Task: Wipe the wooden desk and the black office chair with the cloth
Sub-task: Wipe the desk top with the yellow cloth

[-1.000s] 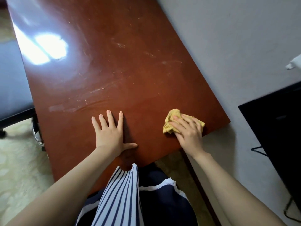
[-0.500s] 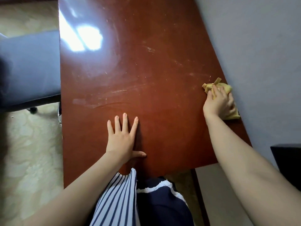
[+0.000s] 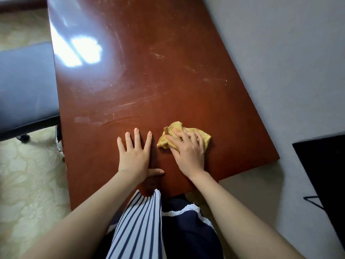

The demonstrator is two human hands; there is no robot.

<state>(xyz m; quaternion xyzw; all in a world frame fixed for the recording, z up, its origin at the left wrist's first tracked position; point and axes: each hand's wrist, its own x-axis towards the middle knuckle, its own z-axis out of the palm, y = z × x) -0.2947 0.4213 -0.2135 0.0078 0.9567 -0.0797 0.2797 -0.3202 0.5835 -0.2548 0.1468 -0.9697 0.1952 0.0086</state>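
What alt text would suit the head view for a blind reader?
A right hand presses a crumpled yellow cloth onto a glossy, streaked desk close to its near edge. The left hand lies flat beside it, and a chair shows at the desk's left.

My cloth (image 3: pixel 205 137) is mustard yellow on the glossy red-brown desk (image 3: pixel 149 71), which is streaked with pale smears. My top (image 3: pixel 138 221) is white with navy stripes, over a navy skirt (image 3: pixel 186 232) trimmed in white. The chair seat (image 3: pixel 26 86) looks grey-blue, the floor (image 3: pixel 28 184) cream with a pale blotchy pattern.
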